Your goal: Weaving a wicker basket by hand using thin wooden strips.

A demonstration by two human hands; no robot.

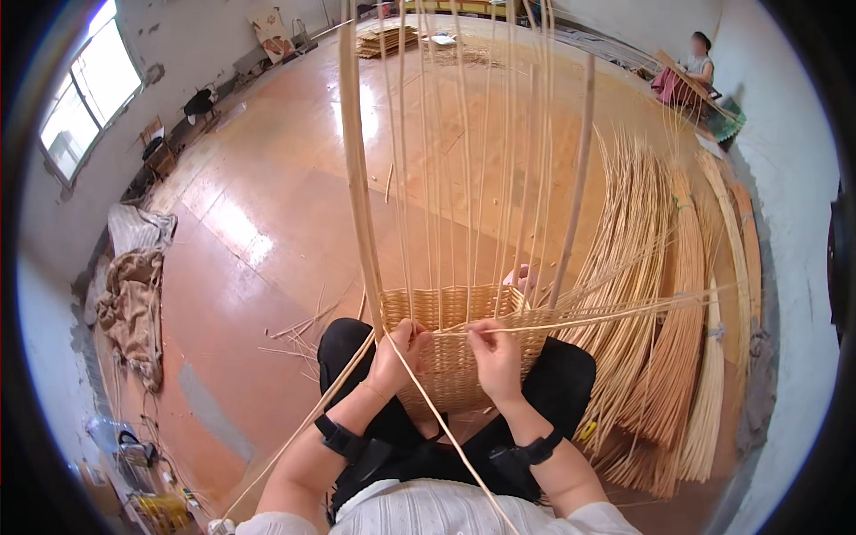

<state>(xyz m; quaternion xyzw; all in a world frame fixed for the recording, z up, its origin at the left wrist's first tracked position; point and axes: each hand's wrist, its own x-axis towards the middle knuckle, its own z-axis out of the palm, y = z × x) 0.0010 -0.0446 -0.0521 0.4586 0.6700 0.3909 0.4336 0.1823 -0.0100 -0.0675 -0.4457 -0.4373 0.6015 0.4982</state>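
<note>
Brown floor (294, 196) spreads across the left and upper middle of the frame; rod bundles (660, 374) crowd the right. The woven basket (450, 383) sits at lower centre between the knees (573, 366). The left hand (399, 358) curls at its left edge, exact grip hidden; the right hand (497, 358) pinches a pale strand (606, 314) running right.

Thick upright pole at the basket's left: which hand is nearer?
Left. The left hand is close by the lower end of the thick pole; the right hand is farther right, at the near edge of the basket.
</note>
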